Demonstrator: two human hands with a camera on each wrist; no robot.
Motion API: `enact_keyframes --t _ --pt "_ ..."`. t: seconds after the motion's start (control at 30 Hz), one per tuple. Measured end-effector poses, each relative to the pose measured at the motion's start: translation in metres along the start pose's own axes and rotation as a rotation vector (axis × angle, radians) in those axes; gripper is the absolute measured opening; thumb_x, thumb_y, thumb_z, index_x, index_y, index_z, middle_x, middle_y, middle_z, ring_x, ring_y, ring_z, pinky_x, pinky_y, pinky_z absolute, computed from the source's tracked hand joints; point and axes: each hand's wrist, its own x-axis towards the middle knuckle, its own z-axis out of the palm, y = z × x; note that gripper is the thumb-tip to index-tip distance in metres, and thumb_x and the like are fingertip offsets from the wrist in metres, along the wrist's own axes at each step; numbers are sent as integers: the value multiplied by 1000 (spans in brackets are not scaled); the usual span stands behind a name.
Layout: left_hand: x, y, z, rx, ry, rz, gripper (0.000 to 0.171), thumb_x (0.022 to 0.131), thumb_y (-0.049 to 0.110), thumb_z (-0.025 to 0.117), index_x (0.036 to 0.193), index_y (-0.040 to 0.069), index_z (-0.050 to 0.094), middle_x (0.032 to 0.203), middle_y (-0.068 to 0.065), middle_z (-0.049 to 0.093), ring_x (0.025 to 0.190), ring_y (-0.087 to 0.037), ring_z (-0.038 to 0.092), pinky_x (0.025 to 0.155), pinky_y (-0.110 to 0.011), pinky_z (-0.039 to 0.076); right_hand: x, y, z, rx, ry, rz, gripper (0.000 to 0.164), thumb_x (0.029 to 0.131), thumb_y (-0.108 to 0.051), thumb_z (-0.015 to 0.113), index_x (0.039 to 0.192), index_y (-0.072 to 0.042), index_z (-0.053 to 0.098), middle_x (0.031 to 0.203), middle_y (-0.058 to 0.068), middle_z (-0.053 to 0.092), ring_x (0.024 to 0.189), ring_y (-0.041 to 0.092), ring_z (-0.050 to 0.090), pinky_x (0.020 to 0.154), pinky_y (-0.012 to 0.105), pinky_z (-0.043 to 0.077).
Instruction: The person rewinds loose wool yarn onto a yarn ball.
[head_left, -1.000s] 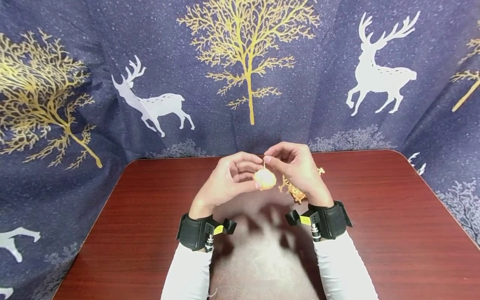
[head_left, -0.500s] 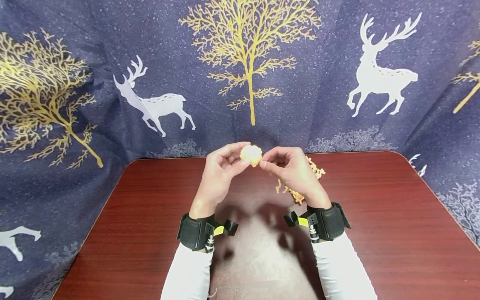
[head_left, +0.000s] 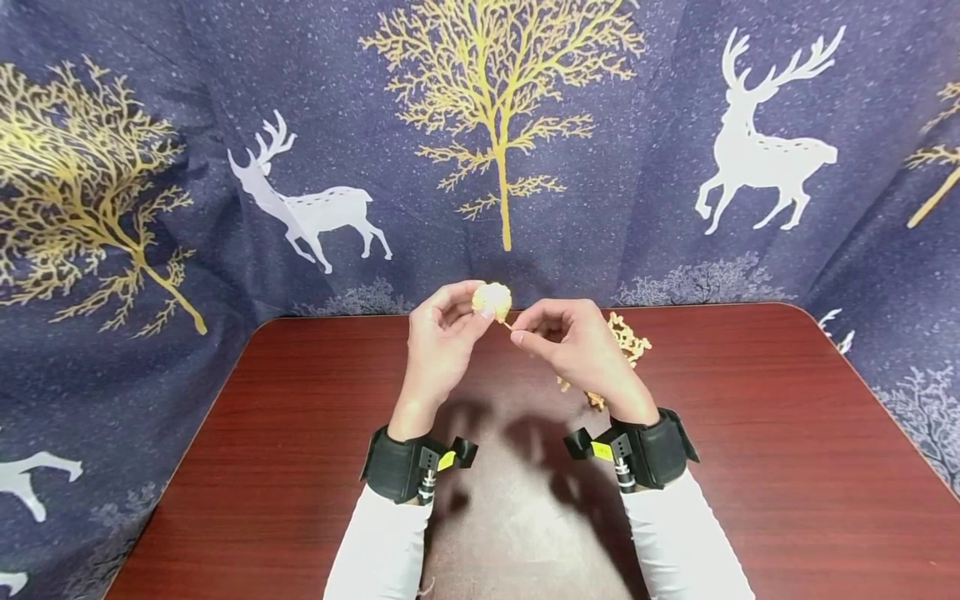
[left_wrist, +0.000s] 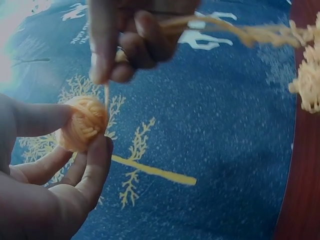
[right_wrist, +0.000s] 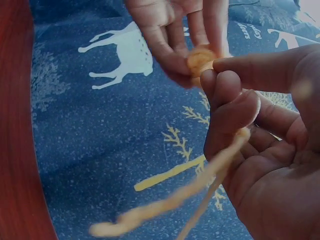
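A small ball of orange-yellow yarn (left_wrist: pixel 85 125) is pinched between the thumb and fingers of my left hand (head_left: pixel 444 342), above the table's far edge. From the ball a short taut strand (left_wrist: pixel 106 95) runs to my right hand (head_left: pixel 577 342), whose thumb and forefinger pinch it close by. More yarn (right_wrist: pixel 165 200) trails out of the curled right fingers. In the head view a loose, crinkled heap of the same yarn (head_left: pixel 628 340) lies on the table behind the right hand, which partly hides it.
The red-brown wooden table (head_left: pixel 300 417) ends just past the hands. Behind it hangs a blue cloth (head_left: pixel 435 225) printed with white deer and golden trees. Black wrist straps with cameras (head_left: pixel 405 462) sit on both wrists.
The ball in my left hand has moved up and to the left, and turned so its strand now points to the lower right. My right hand has shifted slightly left and down.
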Motion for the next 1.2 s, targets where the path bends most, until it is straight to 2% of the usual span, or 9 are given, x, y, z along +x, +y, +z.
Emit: enact_keyframes --t 0.17,0.3,0.4,0.53,0.67,0.8,1.07,1.2 --pt "-1 -2 0 119 -48 11 30 89 -9 69 119 -9 66 112 -20 69 93 -20 68 87 -28 59 -2 -3 -4 52 19 -20 5 89 -6 77 93 -7 75 79 5 70 59 16 57 48 25 47" --pt "-2 -2 0 169 -128 -12 30 89 -4 72 118 -5 69 109 -17 72 92 -25 71 81 -29 60 -2 -3 -9 99 53 -43 6 88 -4 78 94 -4 75 83 6 72 59 16 58 47 24 46" --pt "-3 -2 -1 191 -200 -25 30 88 -2 73 118 -3 70 108 -16 73 92 -27 72 78 -30 59 -3 -2 -11 147 80 -56 7 87 0 77 94 0 74 85 9 73 63 16 61 52 23 50" --pt "-4 -1 -3 189 -324 -15 32 87 -4 73 119 -5 70 111 -15 73 97 -26 71 84 -33 59 -4 -2 -14 214 106 -56 10 88 2 75 97 6 72 85 11 72 68 17 65 60 24 55" --pt "-4 0 -4 142 -464 9 31 89 -4 73 120 -4 70 113 -14 73 102 -25 71 89 -39 59 -5 -2 -16 247 119 -47 10 89 1 74 98 7 72 82 9 72 65 15 64 57 23 54" --pt "-5 1 -5 63 -553 10 32 91 -5 70 123 -6 67 116 -16 71 105 -25 70 90 -40 59 -5 -3 -16 252 126 -44 10 89 1 74 97 6 72 80 8 72 64 15 64 55 24 53" --pt "-6 3 -8 6 -552 71 49 92 -11 65 139 -5 54 118 -21 67 105 -26 66 88 -35 59 -2 4 -15 258 142 -58 11 89 2 74 97 8 71 79 5 71 63 14 61 54 22 51" --pt "-5 5 -8 -26 -522 96 50 93 -11 63 141 -6 53 116 -18 65 104 -20 66 90 -33 57 0 7 -14 238 141 -47 8 90 4 72 97 9 71 77 3 70 62 13 61 54 22 51"
